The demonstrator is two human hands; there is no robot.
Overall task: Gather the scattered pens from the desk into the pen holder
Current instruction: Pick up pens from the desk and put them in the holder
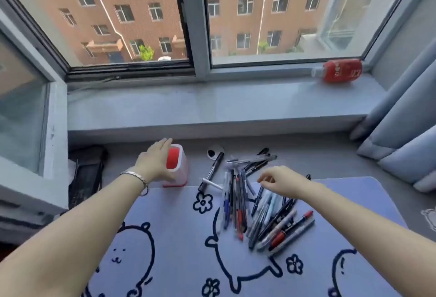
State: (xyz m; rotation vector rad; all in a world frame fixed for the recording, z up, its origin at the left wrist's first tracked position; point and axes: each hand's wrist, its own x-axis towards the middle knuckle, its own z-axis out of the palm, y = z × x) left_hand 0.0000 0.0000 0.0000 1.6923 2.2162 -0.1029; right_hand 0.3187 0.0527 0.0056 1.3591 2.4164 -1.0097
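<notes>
A clear pen holder (179, 174) with a red inside stands upright just beyond the mat's far edge, and I see no pens in it. My left hand (153, 162) wraps its left side, fingers over the rim. Several pens (238, 204) lie in a loose pile on the mat to the right, with a few more pens (253, 161) on the bare desk behind. My right hand (282, 182) hovers over the top of the pile, fingers bent down and fingertips close together near a dark blue pen (257, 199). Whether it grips that pen is unclear.
A lilac desk mat (179, 233) with cartoon drawings covers the near desk. A small white round object (215, 151) sits behind the pens. A red bottle (339, 71) lies on the windowsill. A black bag (86, 174) sits at left, curtains (401, 136) at right.
</notes>
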